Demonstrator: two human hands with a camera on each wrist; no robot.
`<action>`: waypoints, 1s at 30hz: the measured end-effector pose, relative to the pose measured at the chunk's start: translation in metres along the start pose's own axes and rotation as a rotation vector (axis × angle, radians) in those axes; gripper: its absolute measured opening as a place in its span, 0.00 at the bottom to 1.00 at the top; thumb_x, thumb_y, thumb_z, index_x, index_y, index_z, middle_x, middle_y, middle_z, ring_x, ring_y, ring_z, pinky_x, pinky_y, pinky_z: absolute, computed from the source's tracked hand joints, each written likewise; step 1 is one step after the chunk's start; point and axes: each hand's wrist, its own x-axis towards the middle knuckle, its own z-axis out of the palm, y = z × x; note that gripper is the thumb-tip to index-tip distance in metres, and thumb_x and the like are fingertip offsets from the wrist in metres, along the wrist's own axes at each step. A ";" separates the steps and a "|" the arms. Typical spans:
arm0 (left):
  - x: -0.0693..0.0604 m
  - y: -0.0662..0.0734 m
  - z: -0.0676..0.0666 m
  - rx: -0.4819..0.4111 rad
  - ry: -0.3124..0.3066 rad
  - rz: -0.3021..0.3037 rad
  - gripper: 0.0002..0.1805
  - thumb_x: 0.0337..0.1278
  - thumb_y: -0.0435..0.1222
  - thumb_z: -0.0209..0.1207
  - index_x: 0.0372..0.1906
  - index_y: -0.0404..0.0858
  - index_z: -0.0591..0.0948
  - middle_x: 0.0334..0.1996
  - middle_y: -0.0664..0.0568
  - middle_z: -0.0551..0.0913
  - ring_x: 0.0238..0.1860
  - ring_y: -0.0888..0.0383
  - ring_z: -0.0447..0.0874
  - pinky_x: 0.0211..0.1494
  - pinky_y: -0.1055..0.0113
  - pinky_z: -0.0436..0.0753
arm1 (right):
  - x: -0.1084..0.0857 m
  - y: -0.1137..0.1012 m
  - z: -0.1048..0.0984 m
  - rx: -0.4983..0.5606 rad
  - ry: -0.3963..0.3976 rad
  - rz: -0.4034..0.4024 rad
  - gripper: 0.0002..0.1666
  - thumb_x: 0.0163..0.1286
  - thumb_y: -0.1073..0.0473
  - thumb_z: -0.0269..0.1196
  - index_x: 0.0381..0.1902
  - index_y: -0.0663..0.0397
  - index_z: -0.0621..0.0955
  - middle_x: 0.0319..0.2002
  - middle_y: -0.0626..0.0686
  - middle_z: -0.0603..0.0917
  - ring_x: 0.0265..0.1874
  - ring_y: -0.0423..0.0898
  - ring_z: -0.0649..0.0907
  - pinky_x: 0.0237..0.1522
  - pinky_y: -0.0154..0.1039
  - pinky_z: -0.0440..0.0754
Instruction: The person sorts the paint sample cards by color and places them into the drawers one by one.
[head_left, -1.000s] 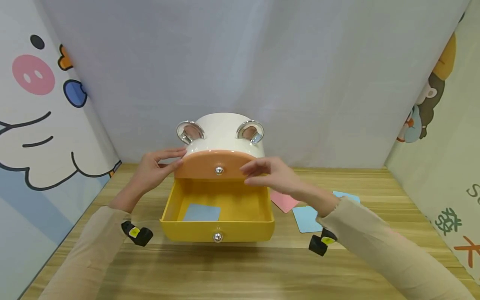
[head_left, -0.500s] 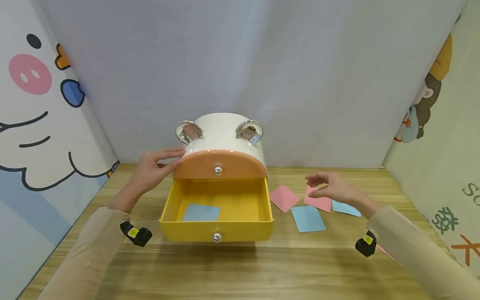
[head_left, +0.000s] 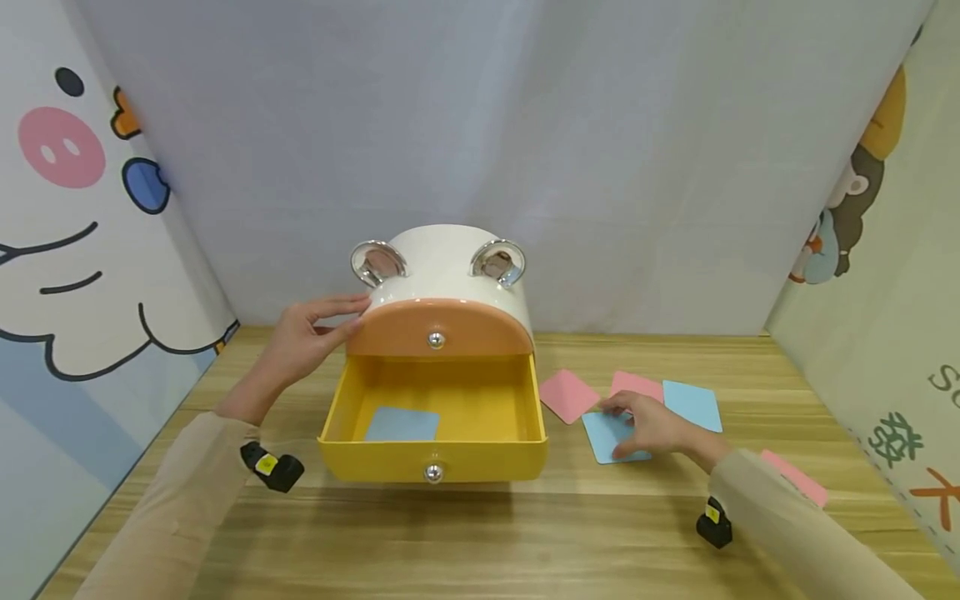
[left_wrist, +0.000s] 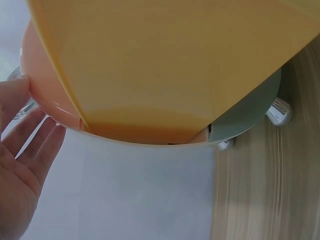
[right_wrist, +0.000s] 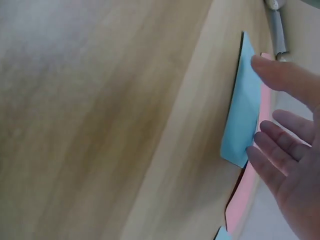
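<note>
A white box with silver ears (head_left: 446, 262) stands on the table, its yellow drawer (head_left: 432, 460) pulled out with one blue card (head_left: 403, 424) inside. The left hand (head_left: 303, 343) rests its fingers on the box's left side; the left wrist view shows that hand (left_wrist: 25, 150) at the orange front's edge (left_wrist: 47, 82). Over a blue card (head_left: 607, 435) right of the drawer is the right hand (head_left: 651, 423), thumb and fingers apart. In the right wrist view the right hand (right_wrist: 295, 145) has its fingertips at or just above the blue card (right_wrist: 242, 107); contact is unclear.
Pink cards lie beside the drawer (head_left: 567, 395), behind the right hand (head_left: 633, 384) and near the right sleeve (head_left: 798, 479). Another blue card (head_left: 692, 405) is at the right. A grey cloth backdrop (head_left: 637, 167) rises behind the box.
The right hand has moved from in front of the box's orange front out to the right, then down and slightly back left over the blue card. The left hand has stayed at the box.
</note>
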 end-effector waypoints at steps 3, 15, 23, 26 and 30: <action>0.000 0.001 0.000 -0.002 0.000 -0.001 0.17 0.58 0.35 0.57 0.52 0.33 0.78 0.55 0.43 0.75 0.55 0.47 0.73 0.42 0.66 0.81 | 0.002 -0.002 -0.001 -0.062 -0.037 -0.011 0.43 0.34 0.59 0.76 0.51 0.70 0.74 0.45 0.59 0.77 0.41 0.53 0.75 0.41 0.44 0.77; 0.000 0.001 -0.001 -0.004 -0.005 -0.007 0.17 0.59 0.35 0.56 0.52 0.32 0.78 0.55 0.43 0.75 0.55 0.47 0.73 0.43 0.65 0.81 | 0.008 -0.005 -0.007 -0.258 -0.115 -0.015 0.41 0.32 0.54 0.78 0.46 0.66 0.76 0.40 0.53 0.74 0.38 0.47 0.72 0.38 0.38 0.75; -0.001 0.002 -0.001 0.004 -0.007 -0.011 0.18 0.58 0.35 0.56 0.52 0.31 0.77 0.55 0.42 0.75 0.54 0.46 0.73 0.42 0.66 0.81 | 0.013 -0.010 -0.015 -0.245 -0.131 0.019 0.31 0.36 0.59 0.76 0.39 0.60 0.76 0.36 0.49 0.78 0.36 0.45 0.75 0.40 0.41 0.76; -0.001 0.001 -0.001 -0.004 -0.010 -0.004 0.18 0.58 0.34 0.56 0.52 0.31 0.77 0.55 0.42 0.75 0.54 0.46 0.73 0.42 0.66 0.81 | 0.015 -0.011 -0.020 -0.183 -0.176 0.011 0.20 0.43 0.67 0.71 0.35 0.60 0.76 0.33 0.49 0.77 0.33 0.44 0.74 0.37 0.38 0.76; 0.000 0.000 -0.001 0.003 -0.012 -0.004 0.18 0.59 0.35 0.56 0.52 0.32 0.77 0.55 0.42 0.75 0.54 0.46 0.73 0.42 0.66 0.81 | 0.019 -0.012 -0.028 -0.118 -0.218 -0.058 0.11 0.48 0.76 0.61 0.29 0.60 0.79 0.27 0.49 0.79 0.27 0.40 0.74 0.30 0.32 0.76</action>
